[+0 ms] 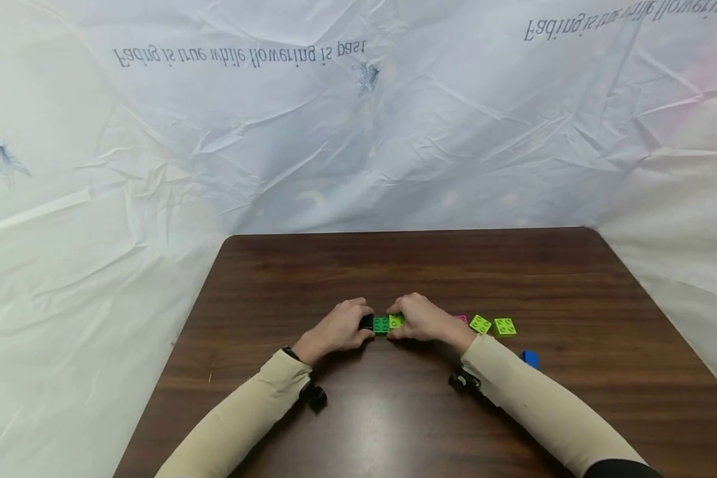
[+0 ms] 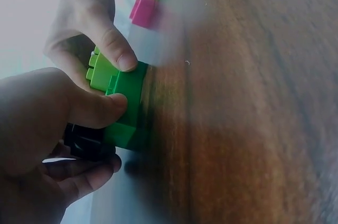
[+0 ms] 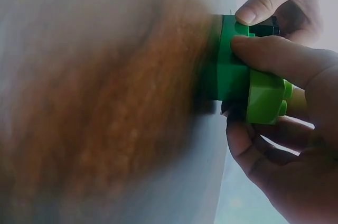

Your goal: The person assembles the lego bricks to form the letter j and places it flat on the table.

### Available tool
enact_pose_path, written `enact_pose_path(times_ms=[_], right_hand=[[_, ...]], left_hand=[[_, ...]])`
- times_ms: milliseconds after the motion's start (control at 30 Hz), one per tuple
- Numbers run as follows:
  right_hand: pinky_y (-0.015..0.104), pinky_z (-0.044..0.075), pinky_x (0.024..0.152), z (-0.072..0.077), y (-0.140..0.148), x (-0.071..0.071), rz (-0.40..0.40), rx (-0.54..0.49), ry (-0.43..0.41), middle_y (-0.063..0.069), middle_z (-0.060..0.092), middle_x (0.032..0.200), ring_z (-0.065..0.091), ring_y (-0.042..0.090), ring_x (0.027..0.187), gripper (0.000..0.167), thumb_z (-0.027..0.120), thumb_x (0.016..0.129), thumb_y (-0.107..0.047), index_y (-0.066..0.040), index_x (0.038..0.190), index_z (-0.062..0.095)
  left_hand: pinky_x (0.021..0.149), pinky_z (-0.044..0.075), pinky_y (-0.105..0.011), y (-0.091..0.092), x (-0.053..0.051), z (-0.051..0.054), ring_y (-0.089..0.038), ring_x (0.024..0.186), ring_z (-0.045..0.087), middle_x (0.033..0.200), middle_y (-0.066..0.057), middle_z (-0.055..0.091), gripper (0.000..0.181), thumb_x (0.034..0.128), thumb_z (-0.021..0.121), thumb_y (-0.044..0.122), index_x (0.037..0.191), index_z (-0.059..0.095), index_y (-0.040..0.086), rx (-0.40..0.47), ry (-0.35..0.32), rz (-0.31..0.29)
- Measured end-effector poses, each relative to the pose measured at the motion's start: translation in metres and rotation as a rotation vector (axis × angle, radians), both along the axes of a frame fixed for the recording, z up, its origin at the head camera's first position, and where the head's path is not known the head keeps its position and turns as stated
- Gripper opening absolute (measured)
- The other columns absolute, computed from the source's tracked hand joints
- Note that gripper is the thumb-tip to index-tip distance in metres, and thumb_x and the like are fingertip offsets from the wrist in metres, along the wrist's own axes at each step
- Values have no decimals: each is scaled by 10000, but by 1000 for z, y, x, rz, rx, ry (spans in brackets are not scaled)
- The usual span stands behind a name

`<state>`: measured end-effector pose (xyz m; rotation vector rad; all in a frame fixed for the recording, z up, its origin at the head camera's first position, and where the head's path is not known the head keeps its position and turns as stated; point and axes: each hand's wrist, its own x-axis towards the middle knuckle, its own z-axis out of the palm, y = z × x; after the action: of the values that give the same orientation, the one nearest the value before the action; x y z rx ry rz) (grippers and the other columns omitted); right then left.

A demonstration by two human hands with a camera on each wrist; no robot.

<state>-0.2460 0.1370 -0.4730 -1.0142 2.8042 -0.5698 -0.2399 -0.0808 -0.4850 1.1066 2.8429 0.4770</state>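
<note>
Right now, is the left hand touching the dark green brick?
Touching. The left wrist view shows the left hand with its thumb against the dark green brick.

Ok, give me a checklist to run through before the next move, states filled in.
1. Left hand holding the black brick: ok.
2. Right hand holding the lime brick: ok.
3. Lime brick on top of the green brick: ok.
4. Lime brick pressed fully down: cannot tell; the fingers cover much of the joint.
5. Studs showing on the green brick between black and lime: ok, seen in the head view.
6. Right sleeve not touching the blue brick: cannot tell; they meet in the head view.
</note>
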Motion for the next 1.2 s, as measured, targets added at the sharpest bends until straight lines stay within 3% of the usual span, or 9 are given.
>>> enact_pose_path(times_ms=[200, 533, 867, 1200], right_hand=[[271, 484, 688, -1, 3, -3, 8, 13, 1, 75, 697, 1053, 573, 97, 796, 446, 801, 806, -327, -42, 1137, 707], [265, 484, 679, 5, 9, -4, 1, 10, -95, 67, 666, 1117, 570, 85, 817, 516, 779, 823, -388, -71, 1213, 665], [290, 500, 715, 14, 22, -4, 30, -37, -87, 33, 641, 1145, 600, 108, 862, 539, 761, 837, -401, -92, 1261, 638], [349, 526, 779, 23, 46, -7, -24, -100, -66, 92, 646, 1199, 635, 189, 942, 556, 760, 842, -373, -54, 1276, 625]], left_hand=[[680, 460, -255, 1, -2, 0, -112, 778, 520, 982, -16, 573, 359, 896, 712, 296, 1176, 670, 75, 3, -1, -2], [691, 471, -255, 2, -5, 2, -110, 783, 527, 970, -4, 567, 338, 896, 712, 300, 1156, 673, 89, -4, -16, 1], [731, 497, -294, 1, -4, 2, -140, 844, 565, 1022, -25, 579, 377, 908, 694, 318, 1199, 658, 82, -20, -22, 19], [719, 497, -292, 0, -3, 1, -135, 829, 559, 1001, -16, 571, 352, 908, 695, 310, 1177, 662, 86, -17, -15, 15]])
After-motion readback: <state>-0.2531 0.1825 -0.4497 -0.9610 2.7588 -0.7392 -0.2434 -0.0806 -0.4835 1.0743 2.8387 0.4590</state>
